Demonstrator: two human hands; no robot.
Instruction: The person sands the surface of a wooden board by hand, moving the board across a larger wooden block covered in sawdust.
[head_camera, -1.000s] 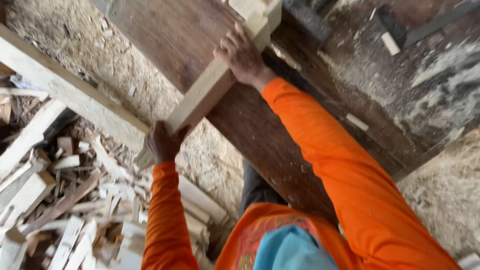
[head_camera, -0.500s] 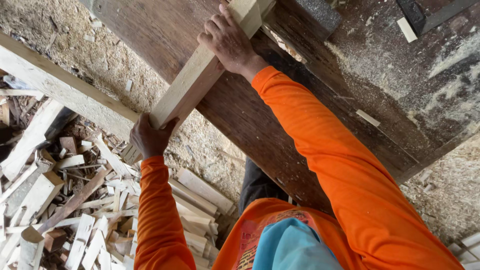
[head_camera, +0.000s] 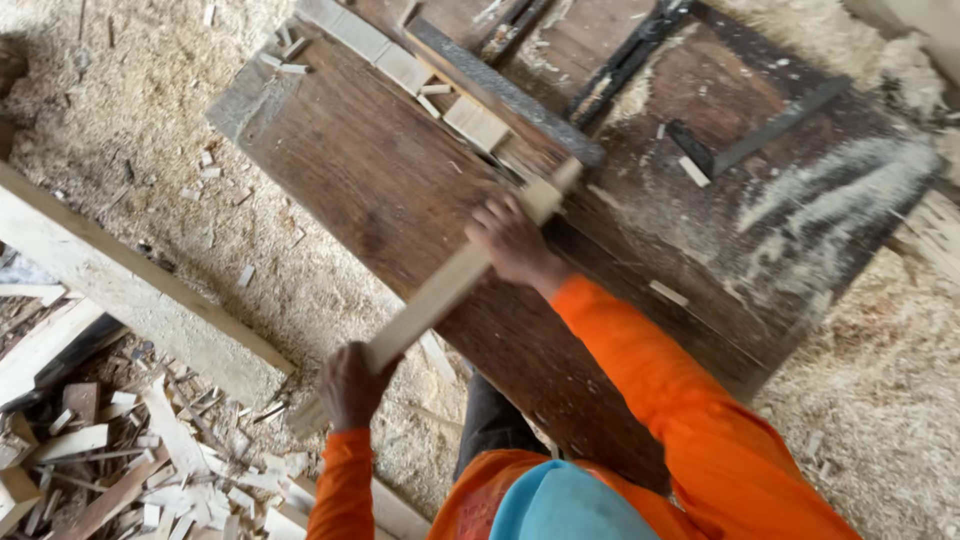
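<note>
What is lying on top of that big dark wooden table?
On the dark wooden table lie small pale offcuts, sawdust and dark metal bars. The pale wooden strip, held by the left hand and right hand, covers part of it; the orange sleeve hides more.

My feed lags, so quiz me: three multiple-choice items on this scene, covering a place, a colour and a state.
1. Where does the wooden strip lie?
A. across the dark workbench
B. on the scrap pile
C. against a wall
2. What colour are the sleeves?
A. blue
B. orange
C. grey
3. How is the strip held?
A. by one hand
B. by both hands
C. by neither hand
Answers: 1 A, its far end sits over the bench top. 2 B, both arms show orange. 3 B, the left hand takes the near end in its grip, the right hand the far part.
</note>
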